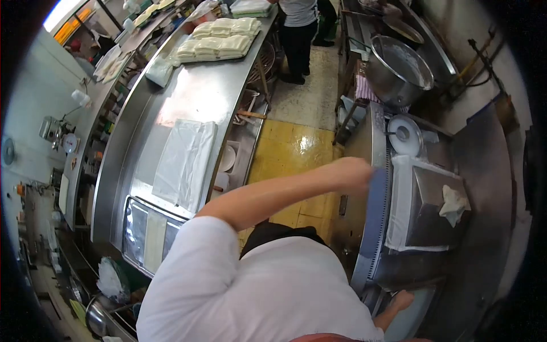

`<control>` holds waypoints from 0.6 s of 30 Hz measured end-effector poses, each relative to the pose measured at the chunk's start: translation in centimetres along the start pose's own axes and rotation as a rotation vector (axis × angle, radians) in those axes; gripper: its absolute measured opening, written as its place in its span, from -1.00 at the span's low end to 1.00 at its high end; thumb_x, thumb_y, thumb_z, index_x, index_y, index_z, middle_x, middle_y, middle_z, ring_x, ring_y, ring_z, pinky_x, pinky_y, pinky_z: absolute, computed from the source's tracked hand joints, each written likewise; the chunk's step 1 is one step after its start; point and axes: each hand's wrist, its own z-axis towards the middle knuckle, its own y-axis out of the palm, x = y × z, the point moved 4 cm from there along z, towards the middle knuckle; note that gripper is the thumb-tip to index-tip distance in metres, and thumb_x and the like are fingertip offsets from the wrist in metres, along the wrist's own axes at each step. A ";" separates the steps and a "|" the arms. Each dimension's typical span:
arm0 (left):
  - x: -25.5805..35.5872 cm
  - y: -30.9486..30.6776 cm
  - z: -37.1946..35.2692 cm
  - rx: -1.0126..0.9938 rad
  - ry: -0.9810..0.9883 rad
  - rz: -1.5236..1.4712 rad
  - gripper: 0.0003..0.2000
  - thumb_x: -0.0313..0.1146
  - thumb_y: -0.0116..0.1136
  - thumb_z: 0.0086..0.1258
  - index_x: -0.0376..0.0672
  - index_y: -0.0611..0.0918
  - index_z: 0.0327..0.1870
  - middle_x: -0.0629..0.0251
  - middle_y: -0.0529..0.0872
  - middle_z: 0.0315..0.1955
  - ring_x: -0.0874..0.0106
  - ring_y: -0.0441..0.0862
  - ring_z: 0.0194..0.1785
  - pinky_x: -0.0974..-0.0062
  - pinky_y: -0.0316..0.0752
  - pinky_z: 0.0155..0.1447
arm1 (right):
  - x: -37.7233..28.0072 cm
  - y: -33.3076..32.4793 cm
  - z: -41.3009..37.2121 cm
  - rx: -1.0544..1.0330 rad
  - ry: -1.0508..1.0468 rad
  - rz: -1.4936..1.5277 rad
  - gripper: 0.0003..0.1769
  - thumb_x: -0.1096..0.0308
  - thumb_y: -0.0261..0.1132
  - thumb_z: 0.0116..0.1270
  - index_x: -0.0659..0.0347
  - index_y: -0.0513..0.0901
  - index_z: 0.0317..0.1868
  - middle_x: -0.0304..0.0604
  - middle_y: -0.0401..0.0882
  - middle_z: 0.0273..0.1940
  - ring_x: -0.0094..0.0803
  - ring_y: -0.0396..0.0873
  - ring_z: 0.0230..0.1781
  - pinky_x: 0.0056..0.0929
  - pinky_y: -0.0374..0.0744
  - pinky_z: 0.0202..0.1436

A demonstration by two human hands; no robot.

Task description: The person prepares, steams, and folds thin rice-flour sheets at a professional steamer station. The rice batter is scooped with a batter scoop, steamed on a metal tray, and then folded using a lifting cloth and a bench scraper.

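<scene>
My left arm reaches across my body to the right, and my left hand [354, 174] is closed at the counter's edge. Its fingers are turned away, right beside the upper end of a long blue strip [373, 219]. Low on the right, my right hand [402, 300] is closed over a shallow metal tray [424, 305] with a pale surface; what either hand holds, I cannot tell. Between them on the metal counter stands a metal box [433, 196] on white cloth [400, 202]. A crumpled pale cloth [454, 205] lies on the box.
Left, a steel table [182, 102] bears folded plastic sheeting [185, 162], a metal tray [134, 231] with a pale strip and stacked white sheets [219, 43]. A large pot [399, 71] and a lid-like round dish [404, 135] stand right. Another person [297, 34] stands in the aisle.
</scene>
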 end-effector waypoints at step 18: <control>-25.7 11.9 -49.5 0.871 -1.361 -0.039 -0.54 -0.09 0.44 0.23 -0.31 0.58 -0.10 -0.08 0.60 -0.07 -0.02 0.62 0.03 0.11 0.56 0.10 | -48.8 11.1 -50.0 -0.736 -1.742 0.195 -0.45 0.37 0.32 0.25 0.39 0.53 0.25 0.22 0.45 0.24 0.10 0.38 0.32 -0.09 0.35 0.43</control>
